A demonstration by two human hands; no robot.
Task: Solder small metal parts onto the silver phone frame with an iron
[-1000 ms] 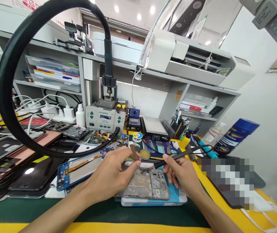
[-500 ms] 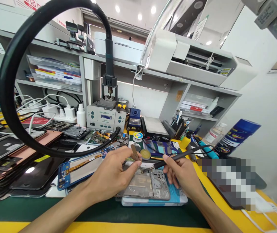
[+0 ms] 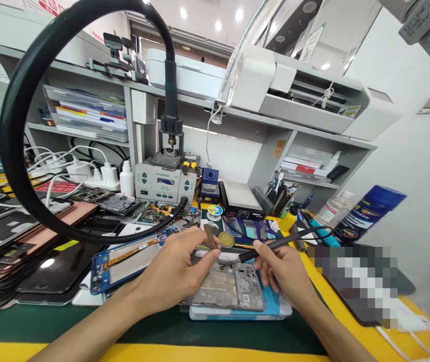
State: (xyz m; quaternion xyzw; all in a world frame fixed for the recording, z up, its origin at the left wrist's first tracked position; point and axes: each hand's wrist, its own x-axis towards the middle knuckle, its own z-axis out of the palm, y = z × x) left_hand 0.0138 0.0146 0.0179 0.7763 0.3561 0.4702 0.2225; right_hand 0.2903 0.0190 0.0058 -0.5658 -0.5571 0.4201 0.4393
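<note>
1. A pile of screens (image 3: 18, 251) lies flat at the far left of the bench.
2. A thick black hose (image 3: 11, 125) loops high over the pile and runs down to the station (image 3: 164, 183), which stands at the back of the bench.
3. A blue-framed phone (image 3: 124, 259) lies face up just left of the left hand.
4. The left hand (image 3: 177, 271) rests over the top left corner of the frame. Its thumb and forefinger are pinched shut on tweezers (image 3: 209, 236), whose back end sticks up above the fingers.
5. The frame (image 3: 224, 291), an opened grey phone shell, lies flat on a blue pad (image 3: 275, 306) at the middle of the bench, between the two hands. The pad sits on a green mat (image 3: 199, 337).
6. A round brass tin (image 3: 225, 240) sits just behind the frame.
7. The iron (image 3: 275, 244), a slim black soldering pen, slants down to the left. Its tip is at the frame's top edge, close to the left fingertips; whether it touches cannot be told.
8. The right hand (image 3: 282, 271) grips the iron like a pen, fingers closed round its shaft, with the heel of the hand beside the frame's right edge.
9. A blue can (image 3: 369, 211) lies tilted at the far right, well apart from the hands.
</note>
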